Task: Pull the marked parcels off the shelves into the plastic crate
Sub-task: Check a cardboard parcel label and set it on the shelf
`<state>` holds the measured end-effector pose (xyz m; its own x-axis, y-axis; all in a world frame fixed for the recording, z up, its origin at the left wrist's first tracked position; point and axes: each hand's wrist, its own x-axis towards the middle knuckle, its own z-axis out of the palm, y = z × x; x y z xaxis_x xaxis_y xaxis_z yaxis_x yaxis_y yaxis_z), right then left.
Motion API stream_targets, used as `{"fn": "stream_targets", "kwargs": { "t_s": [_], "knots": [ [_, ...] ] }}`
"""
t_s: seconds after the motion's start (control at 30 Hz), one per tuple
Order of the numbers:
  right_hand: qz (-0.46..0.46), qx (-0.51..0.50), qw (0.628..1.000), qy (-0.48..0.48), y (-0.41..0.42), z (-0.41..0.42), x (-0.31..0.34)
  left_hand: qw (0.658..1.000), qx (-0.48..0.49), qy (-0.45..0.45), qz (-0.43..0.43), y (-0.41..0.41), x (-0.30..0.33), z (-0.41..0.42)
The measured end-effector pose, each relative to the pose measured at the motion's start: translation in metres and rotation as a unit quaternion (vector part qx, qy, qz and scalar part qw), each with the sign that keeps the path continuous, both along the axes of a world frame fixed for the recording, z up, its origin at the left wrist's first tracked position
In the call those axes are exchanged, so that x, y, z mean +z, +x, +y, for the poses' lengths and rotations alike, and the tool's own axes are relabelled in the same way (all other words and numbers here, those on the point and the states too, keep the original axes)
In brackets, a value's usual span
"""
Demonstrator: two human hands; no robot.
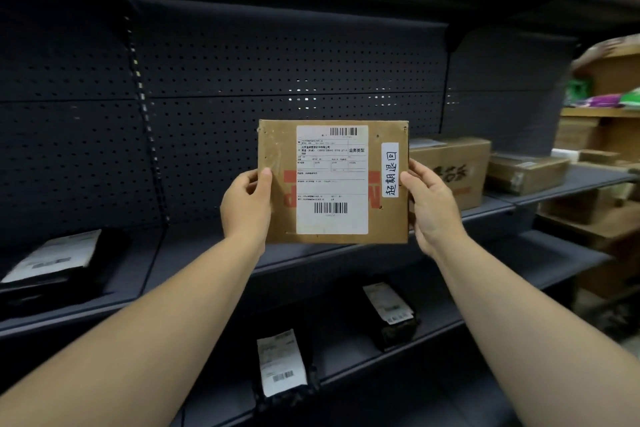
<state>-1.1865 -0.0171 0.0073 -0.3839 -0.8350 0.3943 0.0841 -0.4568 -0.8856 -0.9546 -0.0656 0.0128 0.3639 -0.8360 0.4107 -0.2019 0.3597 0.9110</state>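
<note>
I hold a flat brown cardboard parcel (280, 211) upright in front of the dark shelving, its face toward me. It carries a white shipping label with barcodes and a separate white strip with handwritten characters near its right edge. My left hand (246, 205) grips the parcel's left edge, thumb on the front. Gripping the right edge is my right hand (433, 208), its thumb beside the handwritten strip. No plastic crate is in view.
The dark metal shelf (207, 246) with a perforated back panel runs behind the parcel. Brown boxes (450, 170) sit on it to the right. Black bagged parcels with white labels lie at the left (59, 256) and on the lower shelf (282, 364), (391, 312). Wooden shelving with goods stands at far right.
</note>
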Motion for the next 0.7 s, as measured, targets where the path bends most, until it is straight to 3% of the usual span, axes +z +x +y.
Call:
{"fn": "stream_targets", "kwargs": {
  "t_s": [0.37,0.7],
  "knots": [
    [-0.018,-0.128,0.992,0.014,-0.177,0.101,-0.018,0.99,-0.14,-0.002,-0.015,-0.198,-0.016,0.041],
    [-0.035,-0.27,0.961,0.038,-0.299,0.188,-0.042,0.96,-0.279,0.009,-0.031,-0.36,-0.038,0.067]
  ]
}}
